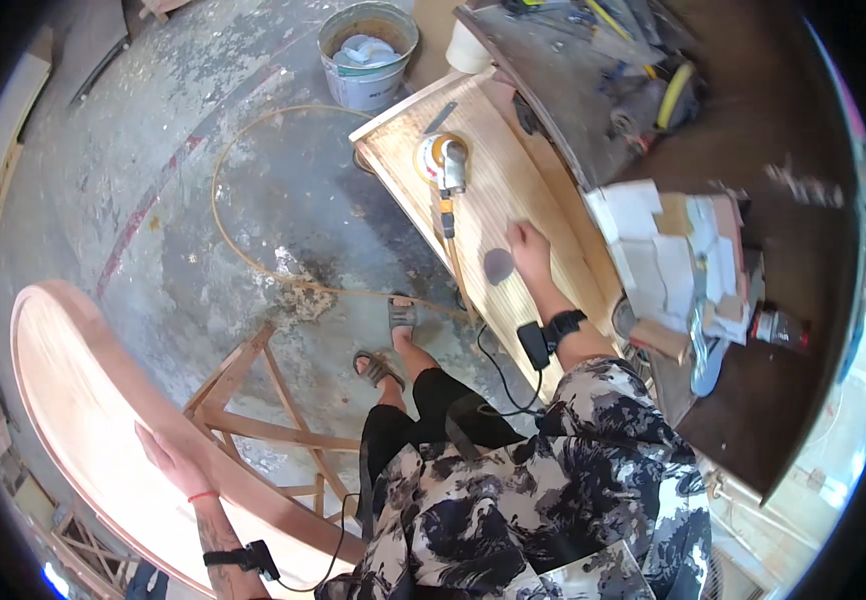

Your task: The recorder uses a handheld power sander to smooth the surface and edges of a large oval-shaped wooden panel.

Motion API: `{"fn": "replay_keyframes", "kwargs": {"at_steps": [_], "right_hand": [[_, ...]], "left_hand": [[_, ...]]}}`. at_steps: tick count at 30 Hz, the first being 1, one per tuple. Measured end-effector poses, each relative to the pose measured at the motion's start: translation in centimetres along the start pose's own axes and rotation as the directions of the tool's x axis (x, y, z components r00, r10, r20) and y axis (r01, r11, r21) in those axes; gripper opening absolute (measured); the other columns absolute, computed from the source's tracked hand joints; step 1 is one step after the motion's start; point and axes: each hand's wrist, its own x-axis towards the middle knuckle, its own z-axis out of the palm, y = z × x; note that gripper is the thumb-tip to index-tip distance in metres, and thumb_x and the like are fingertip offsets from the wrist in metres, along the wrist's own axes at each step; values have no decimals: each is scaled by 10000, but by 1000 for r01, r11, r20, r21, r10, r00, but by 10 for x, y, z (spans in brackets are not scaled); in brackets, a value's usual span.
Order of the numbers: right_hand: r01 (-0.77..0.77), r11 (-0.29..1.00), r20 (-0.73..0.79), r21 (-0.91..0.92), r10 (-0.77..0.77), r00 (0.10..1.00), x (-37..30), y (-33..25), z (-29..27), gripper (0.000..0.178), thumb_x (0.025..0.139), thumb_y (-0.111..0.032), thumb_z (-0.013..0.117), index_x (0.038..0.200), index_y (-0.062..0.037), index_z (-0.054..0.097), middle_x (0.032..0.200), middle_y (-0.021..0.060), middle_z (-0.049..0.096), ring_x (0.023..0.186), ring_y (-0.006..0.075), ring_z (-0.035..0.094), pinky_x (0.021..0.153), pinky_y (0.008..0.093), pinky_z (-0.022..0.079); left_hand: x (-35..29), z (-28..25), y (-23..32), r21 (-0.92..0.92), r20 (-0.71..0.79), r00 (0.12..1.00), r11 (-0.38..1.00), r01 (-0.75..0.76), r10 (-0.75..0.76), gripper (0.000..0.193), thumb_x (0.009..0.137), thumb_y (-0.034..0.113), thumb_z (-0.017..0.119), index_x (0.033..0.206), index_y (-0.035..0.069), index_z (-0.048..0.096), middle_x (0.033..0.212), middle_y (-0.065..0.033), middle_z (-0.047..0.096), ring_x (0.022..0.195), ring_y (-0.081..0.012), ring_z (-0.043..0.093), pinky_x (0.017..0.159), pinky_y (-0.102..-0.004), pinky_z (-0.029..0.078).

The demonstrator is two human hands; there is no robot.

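My left hand lies with its fingers stretched out on a large pale wooden piece with a rounded end and a curved raised edge. Over a long wooden board on the right, my right hand is closed like a fist; whatever its fingers may hold is hidden. Just left of it a dark round sanding disc lies flat on the board. Farther along the same board rests an orange and silver air sander, its hose running down over the board's edge. Beyond the sander lies a flat grey strip.
A metal bucket with cloth-like contents stands on the floor past the board. At right, a dark workbench carries tools and a pile of sandpaper sheets. A wooden trestle stands beside the rounded piece. The hose loops across the floor.
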Motion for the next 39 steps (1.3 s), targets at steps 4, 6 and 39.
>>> {"fn": "replay_keyframes", "kwargs": {"at_steps": [4,6,39], "right_hand": [[-190,960,149,-203,222,964,-85,76,-37,395,960,-345,571,784,3,631,626,121,615,591,227,611,621,364,491],[-219,945,168,-244,263,950,-122,105,-57,412,963,-369,543,818,5,637,707,177,632,665,312,626,659,409,495],[441,897,-268,15,-421,866,-88,-75,-268,116,911,-149,549,997,-94,605,868,116,675,827,298,676,751,379,526]], "left_hand": [[11,27,-11,68,-47,993,992,-108,112,525,1059,262,365,1467,-68,331,1536,-244,314,1421,-359,307,1187,-410,227],[21,39,-2,19,-30,991,991,-130,131,519,1052,254,377,1455,-73,350,1520,-254,337,1409,-370,324,1180,-413,240],[-108,75,-97,136,-82,982,978,-160,172,504,1050,242,374,1421,-99,375,1482,-278,372,1383,-410,338,1178,-452,265]]}}
